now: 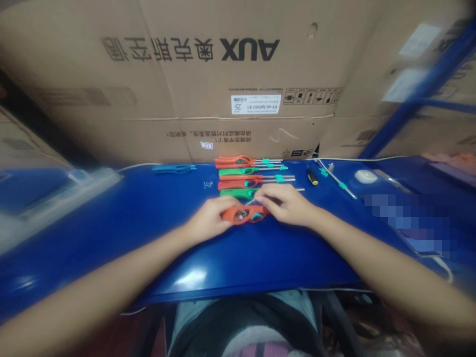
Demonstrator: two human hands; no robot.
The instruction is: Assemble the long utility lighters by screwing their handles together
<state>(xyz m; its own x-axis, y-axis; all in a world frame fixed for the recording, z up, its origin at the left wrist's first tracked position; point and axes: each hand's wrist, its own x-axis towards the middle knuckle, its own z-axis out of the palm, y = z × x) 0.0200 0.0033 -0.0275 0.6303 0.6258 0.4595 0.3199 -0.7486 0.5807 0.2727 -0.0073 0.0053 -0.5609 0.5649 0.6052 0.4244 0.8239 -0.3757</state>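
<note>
My left hand (210,220) is closed around one end of an orange stick lighter body (238,218), just above the blue table. A teal trigger (256,216) and a shiny inner part show in its openings. My right hand (286,204) is at the body's other end, thumb and fingers pinched on a thin silvery piece (251,202), too small to identify. Just behind the hands lies a stack of orange and green stick lighters (238,185) with metal tubes pointing right. My right hand partly covers the nearest green lighter (232,192).
A black and yellow screwdriver (312,177), loose metal tubes (340,183) and a white oval object (365,176) lie at the right. At back left are a blue tool (173,169) and small wire bits (208,185). A cardboard wall (186,89) closes the back of the table (178,258).
</note>
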